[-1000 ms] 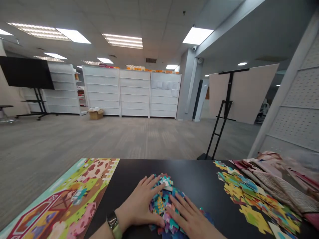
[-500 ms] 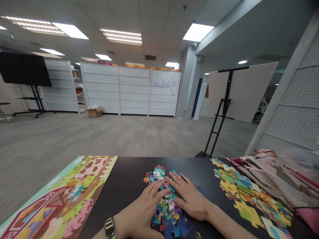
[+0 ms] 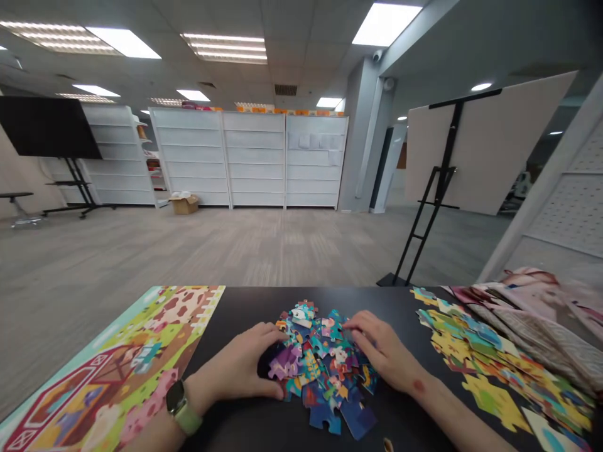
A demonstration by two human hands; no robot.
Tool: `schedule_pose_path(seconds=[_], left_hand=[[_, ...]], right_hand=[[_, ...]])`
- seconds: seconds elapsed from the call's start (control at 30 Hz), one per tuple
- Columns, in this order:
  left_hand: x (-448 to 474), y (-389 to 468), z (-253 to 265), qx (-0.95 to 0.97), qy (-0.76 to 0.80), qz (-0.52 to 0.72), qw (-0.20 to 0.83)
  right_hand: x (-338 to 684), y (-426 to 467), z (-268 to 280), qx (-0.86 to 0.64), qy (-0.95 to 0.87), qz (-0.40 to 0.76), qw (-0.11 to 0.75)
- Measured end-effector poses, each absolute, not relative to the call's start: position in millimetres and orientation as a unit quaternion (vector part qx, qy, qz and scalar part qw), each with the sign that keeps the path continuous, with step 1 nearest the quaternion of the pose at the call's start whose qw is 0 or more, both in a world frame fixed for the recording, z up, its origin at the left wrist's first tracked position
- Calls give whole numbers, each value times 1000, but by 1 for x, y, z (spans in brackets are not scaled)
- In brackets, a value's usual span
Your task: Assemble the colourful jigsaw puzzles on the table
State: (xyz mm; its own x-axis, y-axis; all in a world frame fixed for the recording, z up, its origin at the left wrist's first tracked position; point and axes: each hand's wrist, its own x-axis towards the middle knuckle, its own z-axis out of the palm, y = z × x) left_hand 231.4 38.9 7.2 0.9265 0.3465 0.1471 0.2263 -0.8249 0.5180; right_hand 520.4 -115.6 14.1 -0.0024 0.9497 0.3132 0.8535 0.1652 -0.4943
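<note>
A heap of loose jigsaw puzzle pieces (image 3: 313, 367), mostly blue, teal and purple, lies in the middle of the black table. My left hand (image 3: 245, 364) rests along the heap's left side, thumb and fingers apart in a curve, with a watch (image 3: 176, 398) on its wrist. At the right side is my right hand (image 3: 384, 351), fingers bent loosely with the tips at the heap's edge. Neither hand visibly grips a piece. Near the far edge of the heap, a piece with a white animal (image 3: 303, 312) lies on top.
A farm picture puzzle (image 3: 155, 351) covers the table's left side. On the right are mostly yellow and green puzzle pieces (image 3: 499, 402), beside fabric bags (image 3: 527, 320). Beyond the table stand a board on a black easel (image 3: 419, 232), white shelves (image 3: 254, 160) and a screen (image 3: 49, 129).
Both hands have moved off the top of the heap to its sides, left hand leftward and right hand rightward. More of the pieces now show. The view has shifted slightly.
</note>
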Motion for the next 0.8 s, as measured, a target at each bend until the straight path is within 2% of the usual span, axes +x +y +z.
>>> schedule_pose_path(seconds=[0.17, 0.43, 0.63, 0.8], left_hand=[[241, 25, 5, 931, 140, 142, 306], [256, -2, -4, 915, 125, 161, 348], [257, 4, -1, 913, 167, 230, 293], [286, 31, -3, 913, 232, 255, 220]], right_hand=[[516, -124, 24, -677, -703, 105, 190], [539, -122, 22, -668, -714, 103, 183], [545, -125, 34, -653, -709, 32, 264], [516, -122, 20, -586, -741, 74, 320]])
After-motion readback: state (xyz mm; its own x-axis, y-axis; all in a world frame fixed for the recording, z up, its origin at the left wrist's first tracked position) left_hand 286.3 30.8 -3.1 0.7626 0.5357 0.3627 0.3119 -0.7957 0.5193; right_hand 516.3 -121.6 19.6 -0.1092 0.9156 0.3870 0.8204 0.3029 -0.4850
